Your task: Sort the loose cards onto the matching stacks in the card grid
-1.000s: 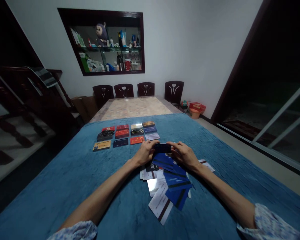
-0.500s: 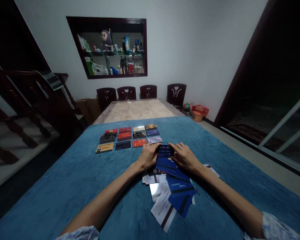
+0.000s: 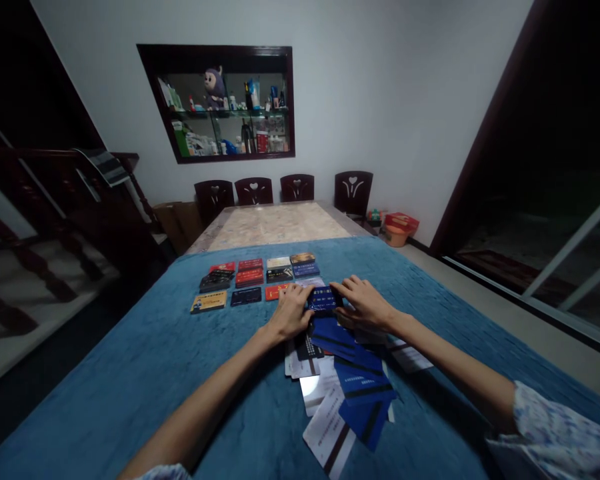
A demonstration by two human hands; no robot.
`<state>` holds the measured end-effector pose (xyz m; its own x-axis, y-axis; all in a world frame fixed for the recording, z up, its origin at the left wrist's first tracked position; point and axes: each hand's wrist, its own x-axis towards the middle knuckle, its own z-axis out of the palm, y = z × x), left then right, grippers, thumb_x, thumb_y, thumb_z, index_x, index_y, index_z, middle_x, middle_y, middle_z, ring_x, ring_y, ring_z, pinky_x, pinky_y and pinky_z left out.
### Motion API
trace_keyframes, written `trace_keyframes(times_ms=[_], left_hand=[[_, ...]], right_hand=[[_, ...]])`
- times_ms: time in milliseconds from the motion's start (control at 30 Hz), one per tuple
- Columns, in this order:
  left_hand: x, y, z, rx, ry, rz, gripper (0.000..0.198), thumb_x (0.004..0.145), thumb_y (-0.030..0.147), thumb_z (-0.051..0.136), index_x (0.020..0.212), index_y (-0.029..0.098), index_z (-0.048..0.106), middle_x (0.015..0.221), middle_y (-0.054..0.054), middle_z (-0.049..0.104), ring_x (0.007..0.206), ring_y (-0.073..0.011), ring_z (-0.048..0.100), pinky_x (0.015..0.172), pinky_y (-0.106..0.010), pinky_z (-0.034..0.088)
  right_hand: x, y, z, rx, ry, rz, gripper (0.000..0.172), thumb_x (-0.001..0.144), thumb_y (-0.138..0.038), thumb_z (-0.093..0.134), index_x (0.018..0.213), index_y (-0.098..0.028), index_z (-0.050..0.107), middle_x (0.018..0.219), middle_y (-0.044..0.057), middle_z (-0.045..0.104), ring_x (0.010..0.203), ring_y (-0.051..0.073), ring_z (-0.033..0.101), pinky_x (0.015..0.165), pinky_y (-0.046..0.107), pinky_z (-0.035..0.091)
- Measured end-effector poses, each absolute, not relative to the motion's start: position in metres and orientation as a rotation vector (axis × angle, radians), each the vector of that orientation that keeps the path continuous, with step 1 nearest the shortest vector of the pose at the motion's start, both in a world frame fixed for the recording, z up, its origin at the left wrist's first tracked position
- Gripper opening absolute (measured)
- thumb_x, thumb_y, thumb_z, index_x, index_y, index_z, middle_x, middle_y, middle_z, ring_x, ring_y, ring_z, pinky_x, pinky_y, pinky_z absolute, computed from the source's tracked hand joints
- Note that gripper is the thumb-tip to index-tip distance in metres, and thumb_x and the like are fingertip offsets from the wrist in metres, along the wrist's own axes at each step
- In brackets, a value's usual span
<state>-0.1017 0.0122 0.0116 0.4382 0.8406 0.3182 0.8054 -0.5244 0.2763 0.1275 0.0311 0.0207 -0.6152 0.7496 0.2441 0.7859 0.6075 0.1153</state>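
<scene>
A dark blue card (image 3: 324, 299) lies face up on the blue cloth (image 3: 130, 373), held at both short ends. My left hand (image 3: 291, 312) pinches its left end and my right hand (image 3: 364, 304) grips its right end. Just beyond it sit several cards in neat rows (image 3: 253, 278), red, black, yellow and blue. Below my hands a loose heap of cards (image 3: 347, 380) spreads toward me, mostly blue and white with dark stripes.
The cloth covers the near part of a long table; its bare marble top (image 3: 275, 223) runs on to several dark chairs (image 3: 297, 187). A wall niche (image 3: 225, 103) holds bottles and a plush toy. Stairs rise at the left, a glass door stands at the right.
The card in my hands has turned from edge-on to face up and moved a little farther from me, toward the rows. The view has shifted slightly downward.
</scene>
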Motion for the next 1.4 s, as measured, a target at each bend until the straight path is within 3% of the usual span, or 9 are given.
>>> trace_keyframes(times_ms=[300, 933, 1400], left_hand=[[-0.105, 0.023, 0.023, 2.658, 1.61, 0.6, 0.053, 0.08, 0.018, 0.065, 0.131, 0.02, 0.052, 0.133, -0.014, 0.052, 0.127, -0.0313, 0.04, 0.103, -0.053, 0.03], [-0.11, 0.078, 0.039, 2.599, 1.777, 0.437, 0.041, 0.08, 0.017, 0.062, 0.121, 0.018, 0.057, 0.131, -0.014, 0.054, 0.128, -0.0322, 0.04, 0.103, -0.054, 0.031], [-0.108, 0.121, 0.032, 2.561, 1.904, 0.271, 0.042, 0.08, 0.019, 0.057, 0.122, 0.017, 0.058, 0.128, -0.017, 0.055, 0.123, -0.0358, 0.043, 0.097, -0.055, 0.036]], right_hand=[[0.113, 0.05, 0.039, -1.28, -2.731, -0.257, 0.056, 0.087, -0.042, 0.066, 0.136, -0.02, 0.051, 0.113, 0.016, 0.062, 0.106, 0.03, 0.05, 0.078, 0.038, 0.042], [0.082, 0.109, 0.056, -1.49, -2.742, -0.133, 0.047, 0.085, -0.029, 0.061, 0.13, -0.019, 0.054, 0.124, 0.018, 0.061, 0.117, 0.034, 0.049, 0.086, 0.048, 0.047], [0.068, 0.146, 0.053, -1.595, -2.759, -0.097, 0.044, 0.086, -0.03, 0.061, 0.128, -0.018, 0.056, 0.126, 0.016, 0.063, 0.12, 0.033, 0.053, 0.086, 0.04, 0.049]])
